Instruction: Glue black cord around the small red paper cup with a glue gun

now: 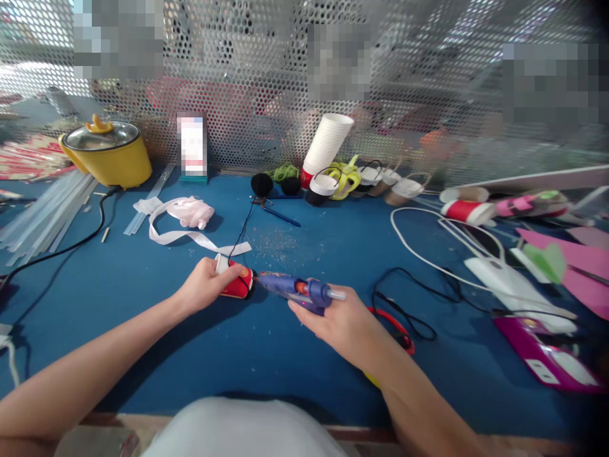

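Observation:
My left hand [207, 284] is closed round a red paper cup [236, 287] lying on its side, its white mouth toward my wrist and its dark base to the right. Black yarn [243, 230] runs from the cup up to a black yarn ball [261, 185]. In my right hand [340, 320] is a blue hot glue gun [295, 289], a clear glue stick poking out of its back. Its nozzle points left at the cup's base end; whether they touch I cannot tell. A pale pink ribbon [193, 212] trails to just above the cup.
A yellow electric pot [114, 155] and clear glue sticks [47, 209] stand at left. Stacked white cups [328, 143] and small yarn-handled cups [323, 188] line the perforated metal screen [266, 82]. Scissors [397, 330] lie under my right arm; a white power strip [518, 292] sits right.

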A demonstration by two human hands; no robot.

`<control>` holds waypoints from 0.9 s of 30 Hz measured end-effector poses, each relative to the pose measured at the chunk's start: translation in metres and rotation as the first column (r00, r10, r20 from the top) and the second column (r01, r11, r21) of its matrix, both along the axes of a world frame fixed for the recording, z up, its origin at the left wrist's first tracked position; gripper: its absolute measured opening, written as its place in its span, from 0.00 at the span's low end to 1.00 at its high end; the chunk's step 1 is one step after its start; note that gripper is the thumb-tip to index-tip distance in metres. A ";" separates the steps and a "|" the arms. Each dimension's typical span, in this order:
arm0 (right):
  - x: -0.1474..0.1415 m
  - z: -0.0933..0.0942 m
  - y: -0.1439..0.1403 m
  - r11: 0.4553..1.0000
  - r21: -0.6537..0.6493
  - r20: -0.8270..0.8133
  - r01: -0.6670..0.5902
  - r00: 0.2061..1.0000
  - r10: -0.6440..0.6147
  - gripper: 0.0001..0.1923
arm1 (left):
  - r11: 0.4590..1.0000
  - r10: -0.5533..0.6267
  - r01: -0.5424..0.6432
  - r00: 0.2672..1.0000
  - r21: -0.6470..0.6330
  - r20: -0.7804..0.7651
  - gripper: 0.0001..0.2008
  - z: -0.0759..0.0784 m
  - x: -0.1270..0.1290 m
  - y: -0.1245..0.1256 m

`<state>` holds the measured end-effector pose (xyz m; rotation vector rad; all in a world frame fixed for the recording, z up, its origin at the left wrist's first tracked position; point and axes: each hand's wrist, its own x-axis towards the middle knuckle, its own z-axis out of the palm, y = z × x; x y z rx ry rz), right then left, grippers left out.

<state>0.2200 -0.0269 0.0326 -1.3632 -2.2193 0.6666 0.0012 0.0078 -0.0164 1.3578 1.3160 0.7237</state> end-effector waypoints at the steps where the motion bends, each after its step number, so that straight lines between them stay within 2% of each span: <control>1: 0.000 -0.001 0.001 1.000 0.000 0.005 0.005 1.000 -0.005 0.07 | 1.000 0.001 -0.001 1.000 0.000 -0.001 0.21 -0.001 0.000 0.000; 12: -0.004 -0.003 0.009 0.999 0.033 0.080 0.032 0.996 -0.035 0.07 | 0.999 -0.029 0.030 0.999 0.035 -0.035 0.22 -0.002 -0.002 0.000; 20: -0.004 -0.013 0.013 0.998 0.023 0.082 0.054 0.995 -0.056 0.06 | 0.996 -0.050 0.054 0.997 0.064 -0.052 0.22 -0.004 -0.002 -0.001; 27: -0.003 -0.011 0.012 0.999 0.035 0.048 0.029 0.998 -0.031 0.06 | 0.999 -0.031 0.033 0.998 0.041 -0.053 0.22 -0.003 -0.002 -0.001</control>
